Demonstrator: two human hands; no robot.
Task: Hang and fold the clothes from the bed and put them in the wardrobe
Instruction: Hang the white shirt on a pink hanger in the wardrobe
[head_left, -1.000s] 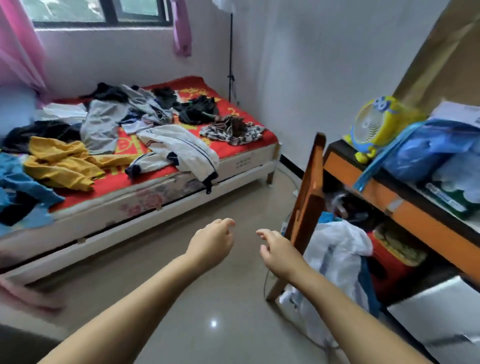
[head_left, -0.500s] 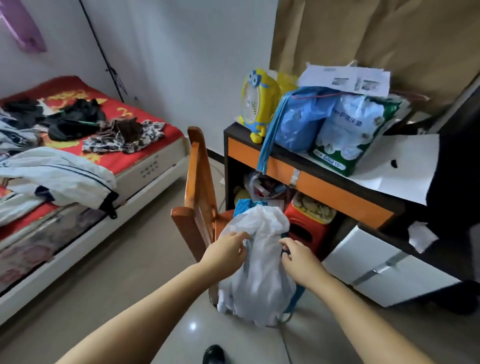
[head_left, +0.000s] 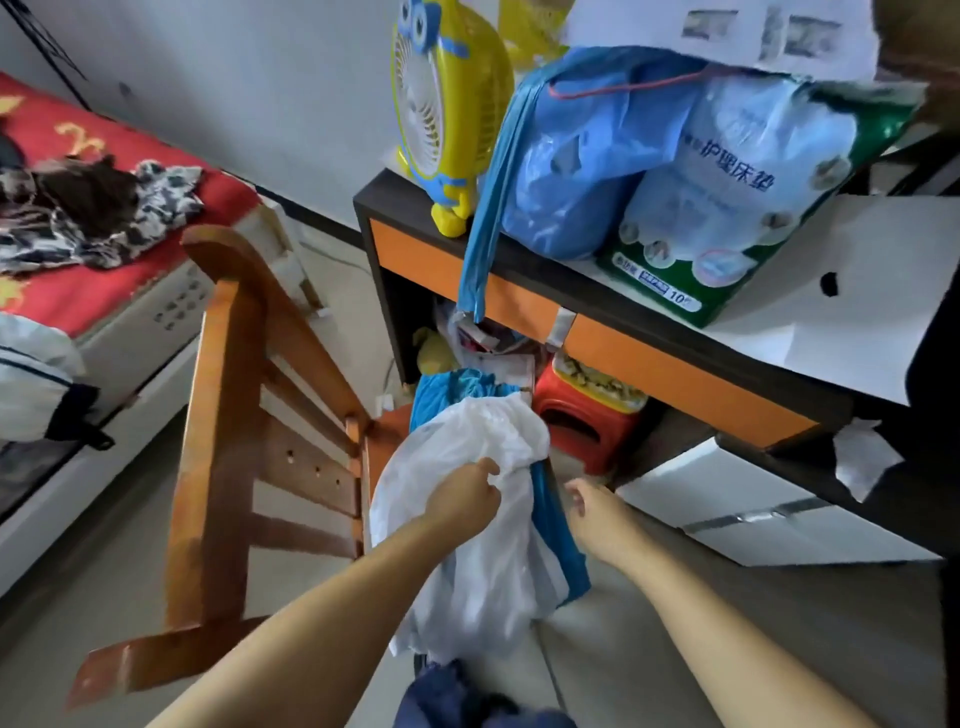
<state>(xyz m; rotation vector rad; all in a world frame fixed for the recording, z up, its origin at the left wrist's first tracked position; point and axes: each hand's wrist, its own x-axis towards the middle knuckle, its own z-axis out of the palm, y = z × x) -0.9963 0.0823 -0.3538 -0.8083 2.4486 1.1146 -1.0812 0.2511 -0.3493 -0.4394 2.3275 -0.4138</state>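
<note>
Already the left hand (head_left: 464, 498) grasps the white garment (head_left: 483, 545) draped on the chair (head_left: 228, 457); right hand (head_left: 589, 512) loosely curled, holding nothing; tugging could drag the blue cloth (head_left: 558, 540) beneath onto the floor

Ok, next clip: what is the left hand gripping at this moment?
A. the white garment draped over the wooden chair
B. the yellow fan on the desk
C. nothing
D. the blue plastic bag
A: the left hand is bunched into the white garment hanging on the wooden chair, while the right hand holds nothing.
</note>
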